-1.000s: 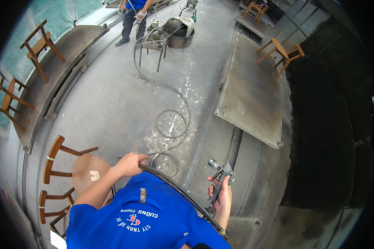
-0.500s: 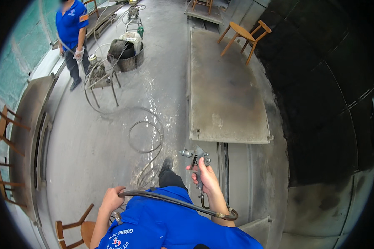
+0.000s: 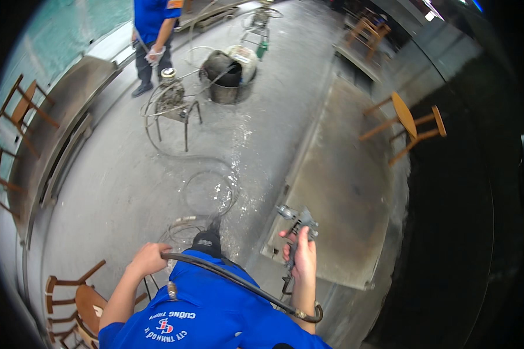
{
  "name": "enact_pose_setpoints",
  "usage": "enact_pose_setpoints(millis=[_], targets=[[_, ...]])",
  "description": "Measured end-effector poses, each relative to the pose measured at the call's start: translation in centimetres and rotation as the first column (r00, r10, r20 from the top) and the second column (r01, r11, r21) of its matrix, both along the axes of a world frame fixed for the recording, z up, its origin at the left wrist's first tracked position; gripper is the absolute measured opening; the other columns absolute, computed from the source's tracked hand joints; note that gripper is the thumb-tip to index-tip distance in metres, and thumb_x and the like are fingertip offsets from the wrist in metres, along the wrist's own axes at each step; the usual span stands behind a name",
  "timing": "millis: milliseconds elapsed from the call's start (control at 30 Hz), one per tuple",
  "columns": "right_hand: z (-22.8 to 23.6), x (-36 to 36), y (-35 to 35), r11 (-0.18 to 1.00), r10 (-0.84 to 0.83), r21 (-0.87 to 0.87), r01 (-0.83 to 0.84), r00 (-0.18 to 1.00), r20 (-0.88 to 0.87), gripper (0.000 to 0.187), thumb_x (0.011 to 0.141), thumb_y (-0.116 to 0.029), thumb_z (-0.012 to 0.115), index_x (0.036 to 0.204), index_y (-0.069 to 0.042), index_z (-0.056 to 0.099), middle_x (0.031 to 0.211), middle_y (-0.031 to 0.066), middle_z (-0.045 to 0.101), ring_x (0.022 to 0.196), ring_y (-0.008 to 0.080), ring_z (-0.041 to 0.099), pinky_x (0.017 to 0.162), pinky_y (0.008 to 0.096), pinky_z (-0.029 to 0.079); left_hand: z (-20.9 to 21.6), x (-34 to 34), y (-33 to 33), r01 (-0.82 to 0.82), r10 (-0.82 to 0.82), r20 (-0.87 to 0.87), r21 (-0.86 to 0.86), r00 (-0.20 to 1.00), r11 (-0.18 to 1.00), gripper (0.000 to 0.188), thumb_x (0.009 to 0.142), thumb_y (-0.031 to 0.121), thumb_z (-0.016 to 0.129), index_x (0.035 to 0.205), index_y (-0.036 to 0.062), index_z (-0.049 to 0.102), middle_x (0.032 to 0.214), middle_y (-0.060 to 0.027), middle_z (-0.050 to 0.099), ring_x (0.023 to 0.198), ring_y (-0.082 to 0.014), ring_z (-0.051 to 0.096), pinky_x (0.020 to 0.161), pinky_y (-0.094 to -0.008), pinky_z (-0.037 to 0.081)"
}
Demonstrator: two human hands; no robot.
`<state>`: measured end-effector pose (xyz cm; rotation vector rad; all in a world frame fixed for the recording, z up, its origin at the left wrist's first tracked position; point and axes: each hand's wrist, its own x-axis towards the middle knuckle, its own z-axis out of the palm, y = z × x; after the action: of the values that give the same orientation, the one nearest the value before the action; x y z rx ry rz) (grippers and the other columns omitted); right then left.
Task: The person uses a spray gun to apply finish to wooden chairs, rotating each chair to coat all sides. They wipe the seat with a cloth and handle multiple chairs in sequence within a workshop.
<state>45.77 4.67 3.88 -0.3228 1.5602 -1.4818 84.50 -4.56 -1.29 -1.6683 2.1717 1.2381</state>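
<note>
At lower right of centre, the right hand (image 3: 300,256) is wrapped around a metal spray gun (image 3: 304,223); at lower left of centre, the left hand (image 3: 149,259) is curled about a dark hose (image 3: 227,273), which crosses the blue shirt (image 3: 215,302). The present step appears to be steadying both; the next move would call for slack hose clear of the right forearm (image 3: 303,294).

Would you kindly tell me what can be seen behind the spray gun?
Behind the spray gun, in the right hand, are the platform and, lower down, the floor. Whatever the gun and hand cover directly cannot be seen.
</note>
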Motion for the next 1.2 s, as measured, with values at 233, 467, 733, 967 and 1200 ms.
enact_pose_setpoints(millis=[233, 467, 733, 967, 1200], targets=[[-1.3, -10.7, -8.1, 0.981, -0.090, 0.167, 0.099, 0.994, -0.057, 0.047, 0.102, -0.052, 0.048, 0.109, -0.005, 0.048, 0.094, 0.0157, 0.069, 0.049, 0.0123, 0.051, 0.039, 0.0252, 0.040, -4.5, -11.3, -9.8, 0.079, -0.075, -0.123, 0.028, 0.990, 0.996, 0.039, 0.078, 0.015, 0.059, 0.113, 0.0048, 0.071, 0.099, -0.0236, 0.071, 0.097, -0.0416, 0.066, 0.088, -0.0473, 0.052], [-1.1, -14.3, -19.7, 0.970, -0.157, 0.163, 0.183, 0.975, -0.156, 0.040, 0.104, -0.044, 0.051, 0.112, -0.005, 0.050, 0.091, 0.0134, 0.069, 0.047, 0.0109, 0.051, 0.039, 0.0245, 0.040, -3.3, -14.6, -24.8, 0.138, -0.126, -0.159, 0.065, 0.979, 0.988, 0.040, 0.081, 0.013, 0.060, 0.119, 0.0043, 0.069, 0.108, -0.0237, 0.070, 0.103, -0.0410, 0.065, 0.092, -0.0471, 0.051], [-5.6, -21.6, -27.7, 0.937, -0.227, 0.276, 0.216, 0.974, 0.009, 0.023, 0.103, -0.030, 0.055, 0.108, -0.008, 0.051, 0.092, 0.0111, 0.069, 0.050, 0.0117, 0.050, 0.041, 0.0263, 0.040, -3.7, -22.7, -34.9, 0.190, -0.188, -0.059, 0.031, 0.980, 0.981, 0.059, 0.075, 0.003, 0.057, 0.133, 0.0018, 0.057, 0.112, -0.0246, 0.069, 0.109, -0.0398, 0.064, 0.094, -0.0460, 0.050], [-8.9, -33.0, -39.3, 0.951, -0.172, 0.269, 0.155, 0.984, 0.037, 0.025, 0.101, -0.032, 0.058, 0.107, -0.009, 0.050, 0.091, 0.0113, 0.068, 0.053, 0.0118, 0.050, 0.043, 0.0271, 0.041, -5.4, -33.5, -45.7, 0.200, -0.211, 0.064, 0.148, 0.975, 0.968, 0.057, 0.075, 0.004, 0.058, 0.132, 0.0036, 0.059, 0.112, -0.0232, 0.069, 0.110, -0.0392, 0.064, 0.094, -0.0461, 0.051], [-6.8, -42.7, -50.1, 0.969, -0.037, 0.245, 0.042, 0.999, -0.022, 0.028, 0.102, -0.035, 0.057, 0.108, -0.008, 0.051, 0.092, 0.0110, 0.069, 0.052, 0.0115, 0.050, 0.043, 0.0262, 0.040, -4.2, -40.4, -51.3, 0.188, -0.221, 0.156, 0.204, 0.963, 0.961, 0.055, 0.077, 0.010, 0.060, 0.132, 0.0081, 0.060, 0.115, -0.0219, 0.069, 0.112, -0.0382, 0.063, 0.096, -0.0475, 0.050]])
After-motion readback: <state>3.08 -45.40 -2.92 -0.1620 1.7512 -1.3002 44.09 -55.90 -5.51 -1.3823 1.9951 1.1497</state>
